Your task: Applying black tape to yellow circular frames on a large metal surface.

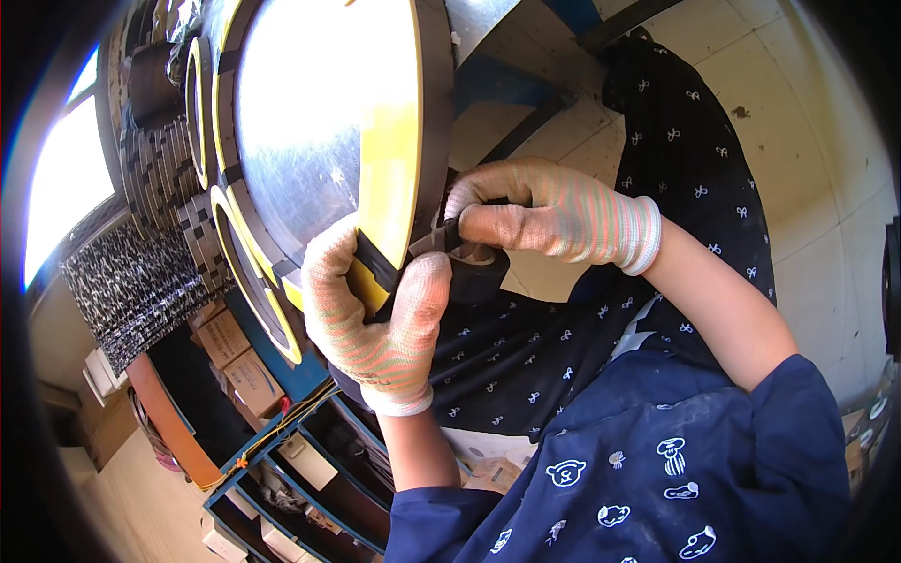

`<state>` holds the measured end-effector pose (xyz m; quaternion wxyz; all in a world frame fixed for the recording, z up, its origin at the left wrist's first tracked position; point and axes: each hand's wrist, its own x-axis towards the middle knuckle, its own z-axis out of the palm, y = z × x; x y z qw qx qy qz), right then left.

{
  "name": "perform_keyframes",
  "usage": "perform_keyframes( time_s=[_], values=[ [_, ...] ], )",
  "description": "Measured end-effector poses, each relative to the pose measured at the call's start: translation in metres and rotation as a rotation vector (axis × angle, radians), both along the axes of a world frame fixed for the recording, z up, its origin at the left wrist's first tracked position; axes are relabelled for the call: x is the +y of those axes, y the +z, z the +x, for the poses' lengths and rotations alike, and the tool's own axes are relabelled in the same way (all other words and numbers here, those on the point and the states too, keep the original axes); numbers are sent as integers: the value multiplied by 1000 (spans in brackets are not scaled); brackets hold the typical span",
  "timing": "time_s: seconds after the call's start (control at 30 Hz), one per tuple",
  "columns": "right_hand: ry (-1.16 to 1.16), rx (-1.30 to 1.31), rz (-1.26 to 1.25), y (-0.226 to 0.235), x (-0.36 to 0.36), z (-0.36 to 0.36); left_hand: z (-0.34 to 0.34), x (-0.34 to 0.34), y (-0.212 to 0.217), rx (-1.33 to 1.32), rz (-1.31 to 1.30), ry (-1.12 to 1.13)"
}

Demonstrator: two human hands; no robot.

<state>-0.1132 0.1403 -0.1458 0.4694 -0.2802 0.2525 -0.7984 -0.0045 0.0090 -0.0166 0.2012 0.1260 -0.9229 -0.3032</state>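
The left hand (380, 328) curls around a yellow-and-black ring (389, 159); the right hand (549, 214) pinches a dark strip (448, 233). Blue shelving (314, 375) holds brown cardboard boxes (251, 380).

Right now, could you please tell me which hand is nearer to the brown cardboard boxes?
Left. The left hand is to the right of the cardboard boxes in the view; the right hand is farther right, beyond it.

One gloved left hand (380, 324), one gloved right hand (568, 220), one large yellow-edged ring (394, 150), two narrower yellow-edged rings (295, 353), one window (70, 183).
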Motion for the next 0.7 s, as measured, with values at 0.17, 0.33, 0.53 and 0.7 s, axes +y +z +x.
perform_keyframes(
  time_s=[0.17, 0.33, 0.53, 0.7],
  values=[
    [-11, 27, 40, 2, 4, -4, -1, 0, 0, 33, 7, 22],
    [-45, 35, 99, 1, 7, -4, -4, 3, -4, 36, 98, 95],
    [-398, -27, 5, -5, 12, -20, -7, 4, -6, 47, -13, 130],
    [-241, -82, 97, 2, 57, -32, -4, -1, -4, 59, -146, 41]
  ],
)
